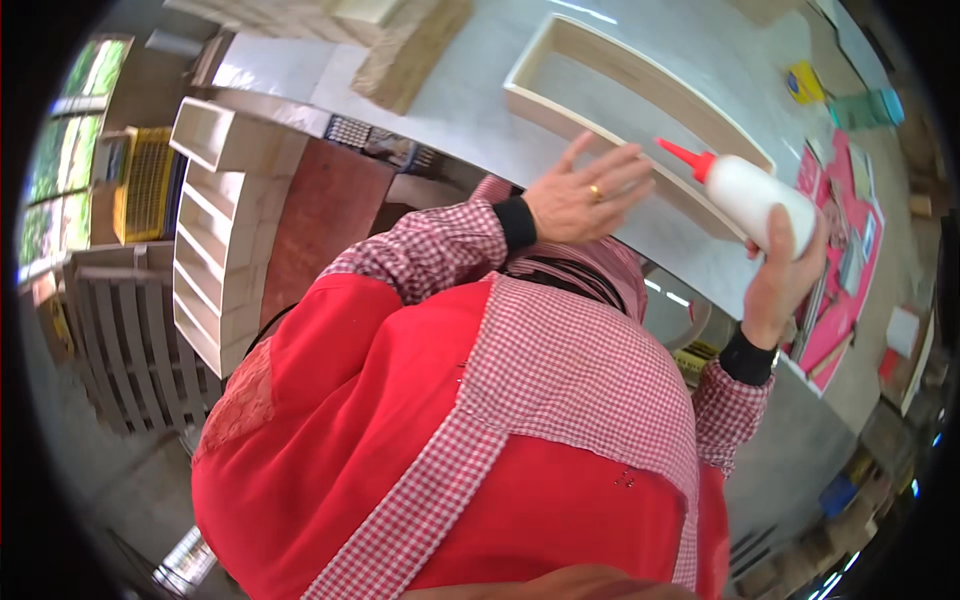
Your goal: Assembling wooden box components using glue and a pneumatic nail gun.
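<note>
White bottle (750, 200) in right hand (782, 283), left hand (580, 200) apart, wooden frame (548, 112) beyond

My head-worn fisheye view looks steeply down, near the left hand (585, 200), right hand (786, 283) and grey worktable (462, 118).

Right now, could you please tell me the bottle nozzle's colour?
The nozzle is red, clearest in the head view.

Smooth, seemingly plastic bottle (757, 200)
</note>
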A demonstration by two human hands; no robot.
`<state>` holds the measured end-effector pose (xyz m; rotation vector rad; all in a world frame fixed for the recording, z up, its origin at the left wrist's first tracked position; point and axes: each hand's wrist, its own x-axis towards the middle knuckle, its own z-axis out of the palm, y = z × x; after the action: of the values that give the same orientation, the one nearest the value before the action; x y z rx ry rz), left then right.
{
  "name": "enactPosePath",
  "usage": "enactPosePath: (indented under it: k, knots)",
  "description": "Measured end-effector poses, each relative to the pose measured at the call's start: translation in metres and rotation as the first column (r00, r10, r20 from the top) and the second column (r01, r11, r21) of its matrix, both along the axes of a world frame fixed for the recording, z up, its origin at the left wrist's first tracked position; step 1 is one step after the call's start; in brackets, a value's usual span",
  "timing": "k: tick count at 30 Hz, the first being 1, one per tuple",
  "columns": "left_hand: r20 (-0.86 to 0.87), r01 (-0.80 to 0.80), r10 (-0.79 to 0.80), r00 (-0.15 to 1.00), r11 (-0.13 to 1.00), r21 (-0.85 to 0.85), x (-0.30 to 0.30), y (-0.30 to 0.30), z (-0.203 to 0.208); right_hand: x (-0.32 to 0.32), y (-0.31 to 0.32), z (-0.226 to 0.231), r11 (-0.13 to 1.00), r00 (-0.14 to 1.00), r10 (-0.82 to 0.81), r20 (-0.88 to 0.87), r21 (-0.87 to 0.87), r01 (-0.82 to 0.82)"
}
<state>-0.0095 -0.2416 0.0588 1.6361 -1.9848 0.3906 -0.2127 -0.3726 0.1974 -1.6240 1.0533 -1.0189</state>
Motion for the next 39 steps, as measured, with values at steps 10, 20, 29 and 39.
enactPosePath:
  k: [10, 20, 29, 39]
  knots:
    - [0.029, 0.058, -0.056, 0.998, 0.997, -0.05, 0.005, -0.002, -0.011, 0.128, 0.016, -0.03, 0.958, 0.954, 0.287, 0.088, -0.027, -0.286]
    - [0.023, 0.078, -0.077, 0.997, 0.995, -0.067, 0.007, 0.0, -0.009, 0.118, 0.008, -0.02, 0.965, 0.963, 0.259, -0.073, -0.031, -0.262]
    - [0.027, 0.138, -0.137, 0.99, 0.99, -0.03, 0.007, 0.003, -0.007, 0.062, -0.005, -0.013, 0.967, 0.973, 0.151, -0.177, -0.18, -0.182]
    - [0.023, 0.16, -0.161, 0.987, 0.987, 0.031, 0.009, 0.004, -0.007, -0.021, -0.014, 0.001, 0.995, 0.956, -0.005, -0.292, -0.096, -0.024]
